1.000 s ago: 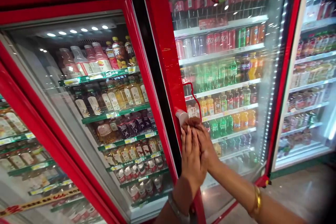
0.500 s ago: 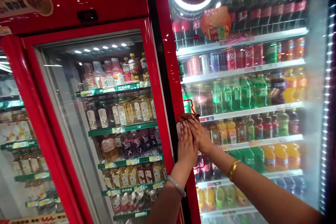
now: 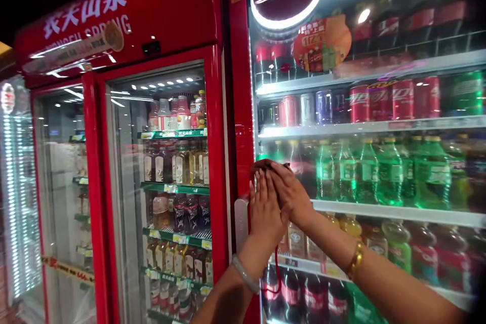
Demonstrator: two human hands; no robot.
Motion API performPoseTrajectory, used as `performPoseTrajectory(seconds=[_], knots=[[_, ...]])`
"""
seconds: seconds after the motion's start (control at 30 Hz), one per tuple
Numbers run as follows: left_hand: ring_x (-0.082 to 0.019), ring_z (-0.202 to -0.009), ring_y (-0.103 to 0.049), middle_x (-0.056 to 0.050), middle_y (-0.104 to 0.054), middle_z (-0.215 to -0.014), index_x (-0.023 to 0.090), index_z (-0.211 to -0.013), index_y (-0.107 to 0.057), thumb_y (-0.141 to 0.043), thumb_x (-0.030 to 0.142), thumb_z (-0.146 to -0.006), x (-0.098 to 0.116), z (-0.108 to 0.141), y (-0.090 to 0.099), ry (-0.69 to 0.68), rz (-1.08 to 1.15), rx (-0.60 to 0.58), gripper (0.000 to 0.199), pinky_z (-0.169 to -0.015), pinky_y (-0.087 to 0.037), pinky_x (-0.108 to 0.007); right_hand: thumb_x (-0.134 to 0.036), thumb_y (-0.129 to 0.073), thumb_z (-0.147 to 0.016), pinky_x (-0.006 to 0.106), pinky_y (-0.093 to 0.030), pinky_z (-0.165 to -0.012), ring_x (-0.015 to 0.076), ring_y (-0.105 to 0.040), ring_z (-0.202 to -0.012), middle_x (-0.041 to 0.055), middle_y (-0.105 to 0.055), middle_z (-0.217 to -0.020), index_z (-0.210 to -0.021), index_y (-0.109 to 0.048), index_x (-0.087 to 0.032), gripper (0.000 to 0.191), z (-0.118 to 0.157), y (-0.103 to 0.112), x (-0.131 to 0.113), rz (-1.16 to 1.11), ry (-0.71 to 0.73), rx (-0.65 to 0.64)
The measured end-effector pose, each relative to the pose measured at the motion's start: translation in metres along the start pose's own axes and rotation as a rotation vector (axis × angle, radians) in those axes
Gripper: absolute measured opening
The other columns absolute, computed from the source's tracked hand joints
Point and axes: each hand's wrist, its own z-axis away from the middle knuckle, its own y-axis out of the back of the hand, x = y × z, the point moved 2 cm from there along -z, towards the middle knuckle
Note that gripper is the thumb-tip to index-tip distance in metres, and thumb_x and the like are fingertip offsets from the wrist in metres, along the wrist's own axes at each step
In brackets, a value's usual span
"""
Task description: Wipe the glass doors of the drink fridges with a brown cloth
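Two red-framed glass fridges [image 3: 210, 172] hold plastic bottles [image 3: 433, 172]; both hands [image 3: 266, 207] (grip unclear) mostly hide a brown object [image 3: 261, 164], visible edge left-to-right.

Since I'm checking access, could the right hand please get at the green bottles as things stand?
Probably not: the glass door appears shut between the right hand and the green bottles.

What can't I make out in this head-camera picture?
All in the head view:
Brown item: mostly covered by the left hand and right hand.
Top-shelf bottles: labels too blurred to read.
Lower green bottles: bases cut off by the bottom edge.
Dark panel: any reading is too small.
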Motion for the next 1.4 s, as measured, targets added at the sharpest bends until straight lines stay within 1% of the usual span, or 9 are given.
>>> performPoseTrajectory(seconds=[0.23, 0.4, 0.57, 0.73, 0.9, 1.0, 1.13, 1.27, 1.4], knots=[[-0.032, -0.162, 0.000, -0.009, 0.008, -0.175, 0.027, -0.167, -0.006, -0.030, 0.056, -0.105, 0.039, -0.029, -0.017, 0.088, 0.277, 0.082, 0.073, -0.131, -0.022, -0.059, -0.025, -0.038, -0.104, 0.053, -0.019, -0.133, 0.0215, -0.032, -0.156, 0.0066, -0.050, -0.158, -0.159, -0.032, -0.025, 0.056, 0.026, 0.018, 0.038, 0.026, -0.062, 0.102], [-0.031, -0.163, -0.006, -0.004, -0.009, -0.176, 0.032, -0.164, -0.026, -0.037, 0.051, -0.105, 0.047, -0.063, -0.018, 0.047, 0.254, 0.165, 0.063, -0.132, -0.020, -0.058, -0.023, -0.037, -0.102, 0.049, -0.010, -0.134, 0.0209, -0.031, -0.156, 0.0065, -0.043, -0.163, -0.166, -0.013, -0.024, 0.068, 0.028, 0.022, 0.045, 0.121, -0.087, 0.078], [-0.039, -0.162, -0.008, -0.004, -0.015, -0.175, 0.033, -0.153, -0.049, -0.061, 0.064, -0.091, 0.050, -0.116, -0.014, -0.068, 0.203, 0.307, 0.070, -0.129, -0.024, -0.064, -0.033, -0.047, -0.100, 0.063, -0.011, -0.132, 0.0300, -0.037, -0.153, 0.0063, -0.041, -0.164, -0.165, -0.022, -0.029, 0.069, 0.021, 0.044, 0.068, 0.174, -0.146, 0.093], [-0.036, -0.155, -0.032, -0.008, -0.046, -0.158, 0.030, -0.136, -0.062, -0.067, 0.044, -0.092, 0.052, -0.111, -0.031, -0.109, 0.189, 0.460, 0.047, -0.122, -0.039, -0.062, -0.022, -0.041, -0.101, 0.059, -0.015, -0.132, 0.0258, -0.036, -0.154, 0.0063, -0.044, -0.162, -0.165, -0.019, -0.028, 0.068, 0.018, 0.039, 0.084, 0.293, -0.204, 0.183], [-0.032, -0.143, -0.047, -0.010, -0.062, -0.139, 0.028, -0.128, -0.064, -0.067, 0.018, -0.087, 0.036, -0.095, -0.038, -0.202, 0.198, 0.473, 0.043, -0.117, -0.046, -0.058, -0.020, -0.041, -0.101, 0.055, -0.009, -0.134, 0.0223, -0.038, -0.153, 0.0047, -0.045, -0.161, -0.164, -0.021, -0.027, 0.067, -0.004, 0.041, 0.102, 0.374, -0.020, 0.122], [-0.031, -0.133, -0.053, -0.011, -0.066, -0.127, 0.026, -0.117, -0.069, -0.068, 0.014, -0.084, 0.027, -0.122, -0.030, -0.206, 0.214, 0.581, 0.035, -0.113, -0.049, -0.055, -0.026, -0.045, -0.102, 0.054, -0.012, -0.134, 0.0216, -0.039, -0.153, 0.0004, -0.043, -0.162, -0.161, -0.030, -0.034, 0.062, -0.032, 0.062, 0.125, 0.382, 0.120, 0.047], [-0.030, -0.125, -0.056, -0.011, -0.067, -0.121, 0.023, -0.117, -0.070, -0.066, 0.017, -0.086, 0.037, -0.176, -0.016, -0.146, 0.244, 0.704, 0.032, -0.112, -0.048, -0.053, -0.034, -0.048, -0.103, 0.060, -0.016, -0.132, 0.0237, -0.036, -0.154, -0.0013, -0.036, -0.166, -0.159, -0.031, -0.041, 0.059, -0.072, 0.083, 0.154, 0.451, 0.131, 0.031], [-0.031, -0.122, -0.055, -0.013, -0.065, -0.125, 0.016, -0.150, -0.048, -0.064, 0.024, -0.088, 0.062, -0.188, -0.014, -0.203, 0.202, 0.636, 0.064, -0.116, -0.044, -0.052, -0.032, -0.044, -0.104, 0.057, -0.014, -0.133, 0.0218, -0.029, -0.157, 0.0035, -0.032, -0.168, -0.165, -0.010, -0.031, 0.070, -0.081, 0.081, 0.159, 0.455, 0.055, 0.096], [-0.031, -0.117, -0.056, -0.015, -0.066, -0.120, 0.012, -0.142, -0.055, -0.064, 0.026, -0.087, 0.068, -0.171, -0.010, -0.403, 0.107, 0.480, 0.057, -0.112, -0.046, -0.051, -0.028, -0.042, -0.103, 0.059, -0.013, -0.133, 0.0248, -0.023, -0.160, 0.0080, -0.022, -0.171, -0.166, -0.004, -0.025, 0.073, -0.071, 0.083, 0.160, 0.438, 0.017, 0.127]])
